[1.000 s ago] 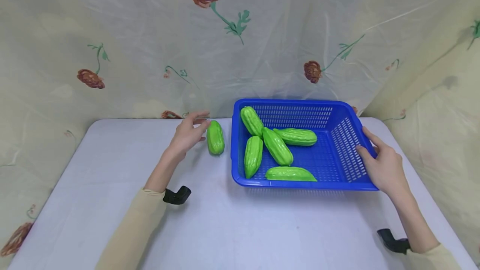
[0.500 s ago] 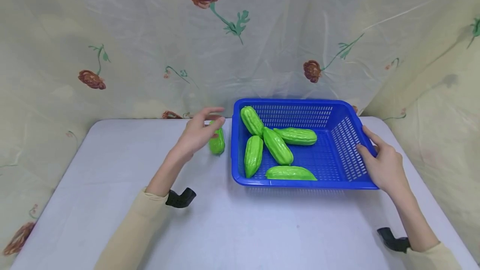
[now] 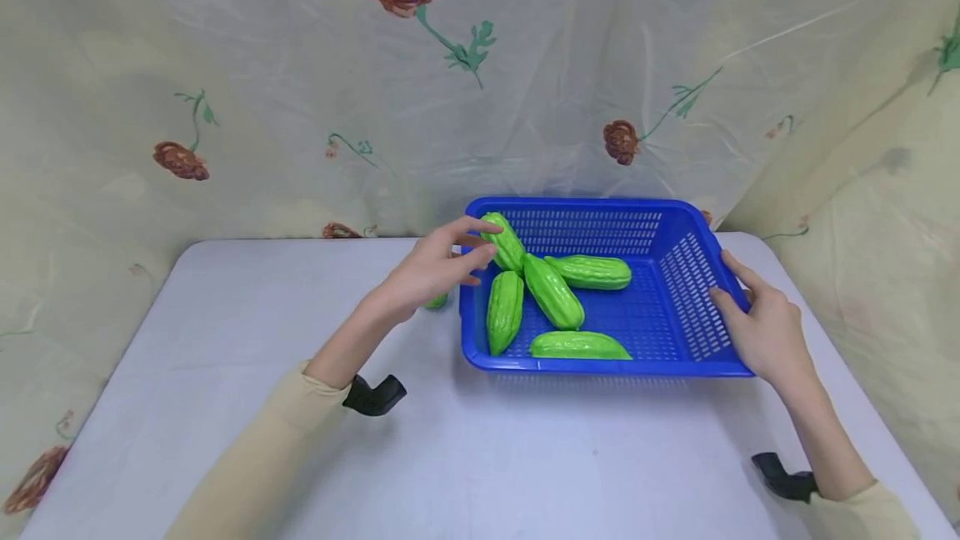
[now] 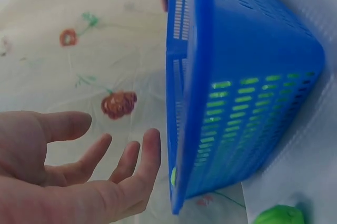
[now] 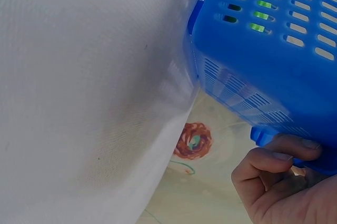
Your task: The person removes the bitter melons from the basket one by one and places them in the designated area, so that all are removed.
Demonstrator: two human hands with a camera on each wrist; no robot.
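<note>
A blue plastic basket (image 3: 622, 367) with slotted walls stands on the table and holds several bright green ridged bitter melons (image 3: 555, 292). My left hand (image 3: 435, 267) hovers over the basket's left rim, fingers loosely bent and spread, holding nothing. In the head view its fingertips overlap the bitter melon (image 3: 507, 247) in the back left corner. Another bitter melon (image 3: 437, 302) lies on the table left of the basket, mostly hidden under the left hand; its end also shows low in the left wrist view. My right hand (image 3: 772, 327) grips the basket's right rim, fingers curled round the edge (image 5: 287, 166).
A white cloth covers the table (image 3: 480, 457). Behind and beside it hangs a pale flower-printed curtain (image 3: 525, 107), close to the basket's back. Black angled pieces sit at the left wrist (image 3: 375, 397) and right wrist (image 3: 783, 477).
My left hand has moved right, from beside the loose bitter melon across it to the basket's left rim. That melon stayed on the table. The right hand keeps its grip on the basket.
</note>
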